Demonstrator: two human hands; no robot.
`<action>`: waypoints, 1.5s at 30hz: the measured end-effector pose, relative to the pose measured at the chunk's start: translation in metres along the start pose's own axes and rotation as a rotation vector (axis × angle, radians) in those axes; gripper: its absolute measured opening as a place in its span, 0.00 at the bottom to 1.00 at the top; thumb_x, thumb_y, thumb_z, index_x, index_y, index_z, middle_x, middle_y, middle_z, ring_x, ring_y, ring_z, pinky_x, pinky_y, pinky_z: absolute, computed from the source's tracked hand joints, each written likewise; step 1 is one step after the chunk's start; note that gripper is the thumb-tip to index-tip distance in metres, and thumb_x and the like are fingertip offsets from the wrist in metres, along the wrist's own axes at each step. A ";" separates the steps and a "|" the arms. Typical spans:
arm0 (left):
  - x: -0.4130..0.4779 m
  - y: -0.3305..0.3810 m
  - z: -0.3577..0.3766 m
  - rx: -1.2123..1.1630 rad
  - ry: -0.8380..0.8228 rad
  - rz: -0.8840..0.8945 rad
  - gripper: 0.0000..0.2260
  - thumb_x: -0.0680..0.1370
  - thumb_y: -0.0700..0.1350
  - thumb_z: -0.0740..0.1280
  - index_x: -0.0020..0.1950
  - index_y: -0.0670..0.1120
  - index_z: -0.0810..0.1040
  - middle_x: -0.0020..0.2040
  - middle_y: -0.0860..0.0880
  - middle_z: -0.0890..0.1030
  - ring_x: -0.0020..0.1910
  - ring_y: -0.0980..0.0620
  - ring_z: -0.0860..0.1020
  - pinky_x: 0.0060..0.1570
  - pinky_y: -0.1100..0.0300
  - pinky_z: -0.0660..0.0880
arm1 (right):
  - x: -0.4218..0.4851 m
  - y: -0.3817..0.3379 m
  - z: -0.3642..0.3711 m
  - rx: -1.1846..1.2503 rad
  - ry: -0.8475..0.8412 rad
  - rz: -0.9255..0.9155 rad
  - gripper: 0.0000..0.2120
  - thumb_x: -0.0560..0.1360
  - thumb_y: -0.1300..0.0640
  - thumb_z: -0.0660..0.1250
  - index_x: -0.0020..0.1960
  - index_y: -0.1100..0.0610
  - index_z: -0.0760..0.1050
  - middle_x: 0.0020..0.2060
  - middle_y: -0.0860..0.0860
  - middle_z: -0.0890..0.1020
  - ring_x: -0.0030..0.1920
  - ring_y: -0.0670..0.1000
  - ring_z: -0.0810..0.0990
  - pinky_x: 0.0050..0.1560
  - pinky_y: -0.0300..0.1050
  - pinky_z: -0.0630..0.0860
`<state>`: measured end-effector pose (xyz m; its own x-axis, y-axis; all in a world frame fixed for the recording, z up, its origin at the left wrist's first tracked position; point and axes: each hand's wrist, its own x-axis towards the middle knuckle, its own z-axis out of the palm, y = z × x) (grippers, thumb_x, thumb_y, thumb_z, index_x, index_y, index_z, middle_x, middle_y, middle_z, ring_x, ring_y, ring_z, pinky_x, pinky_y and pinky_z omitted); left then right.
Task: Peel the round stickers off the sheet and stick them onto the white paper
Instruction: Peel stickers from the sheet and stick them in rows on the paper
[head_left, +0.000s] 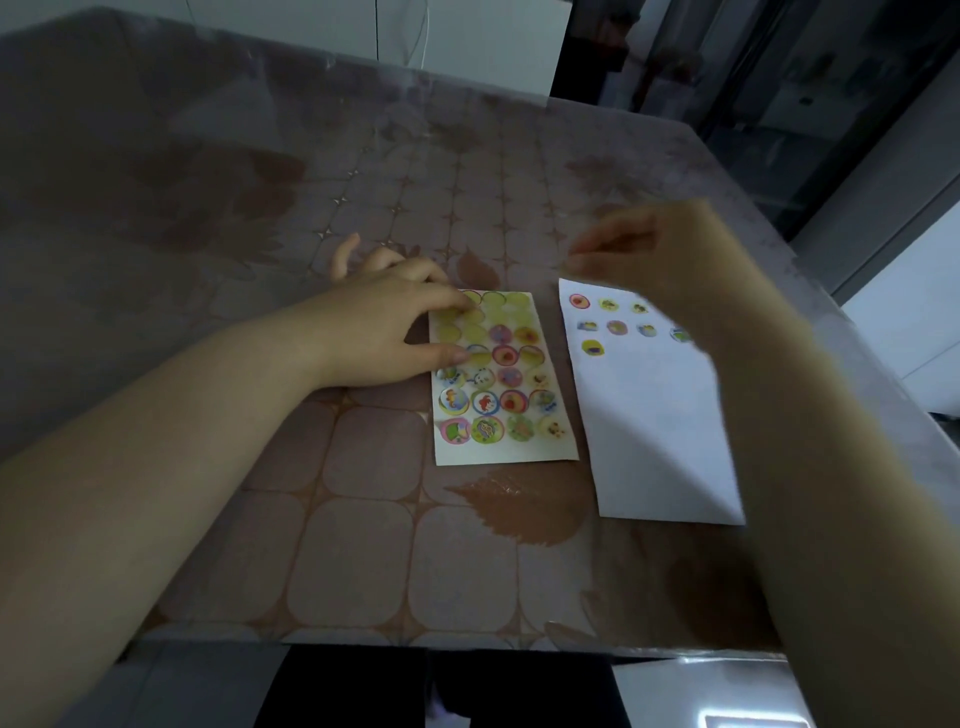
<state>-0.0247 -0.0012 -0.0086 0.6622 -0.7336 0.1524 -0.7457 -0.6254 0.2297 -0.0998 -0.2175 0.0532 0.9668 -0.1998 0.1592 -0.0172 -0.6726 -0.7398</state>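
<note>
No words, numbers or brand marks can be read: the round stickers (485, 401) on the sticker sheet (501, 452) carry only small cartoon pictures, too blurred to make out.

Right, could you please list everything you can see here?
Table: one, brown tile-patterned cover, fills the view.
Sheet: one, white, centre of table.
Sheet stickers: about fifteen, multicoloured, lower rows of sheet.
Paper: one, white, right of sheet.
Paper stickers: eight visible, multicoloured, far end of paper.
Left hand: one, touches sheet's far left corner.
Right hand: one, blurred, over paper's far end.
</note>
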 end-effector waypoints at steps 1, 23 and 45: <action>0.000 0.000 0.000 0.001 0.009 0.003 0.30 0.65 0.69 0.55 0.64 0.60 0.68 0.63 0.55 0.69 0.66 0.51 0.59 0.67 0.44 0.36 | 0.000 0.004 -0.016 -0.059 -0.015 0.061 0.05 0.66 0.55 0.75 0.40 0.50 0.81 0.37 0.48 0.84 0.35 0.42 0.80 0.42 0.34 0.74; 0.001 -0.002 0.001 -0.012 0.037 0.045 0.32 0.63 0.71 0.48 0.62 0.61 0.71 0.62 0.59 0.69 0.67 0.54 0.59 0.68 0.47 0.38 | -0.021 0.051 -0.022 -0.046 -0.062 0.446 0.06 0.62 0.50 0.77 0.38 0.50 0.83 0.32 0.43 0.78 0.35 0.43 0.72 0.37 0.37 0.66; -0.001 -0.001 0.001 -0.069 0.042 0.074 0.30 0.64 0.69 0.51 0.62 0.60 0.71 0.64 0.62 0.70 0.66 0.59 0.59 0.66 0.51 0.35 | -0.018 0.048 -0.012 -0.231 -0.033 0.394 0.12 0.68 0.51 0.73 0.45 0.55 0.74 0.37 0.49 0.73 0.32 0.45 0.68 0.29 0.38 0.62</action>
<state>-0.0248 -0.0007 -0.0102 0.6090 -0.7645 0.2111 -0.7868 -0.5489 0.2822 -0.1207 -0.2544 0.0228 0.8829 -0.4517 -0.1285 -0.4377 -0.6922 -0.5739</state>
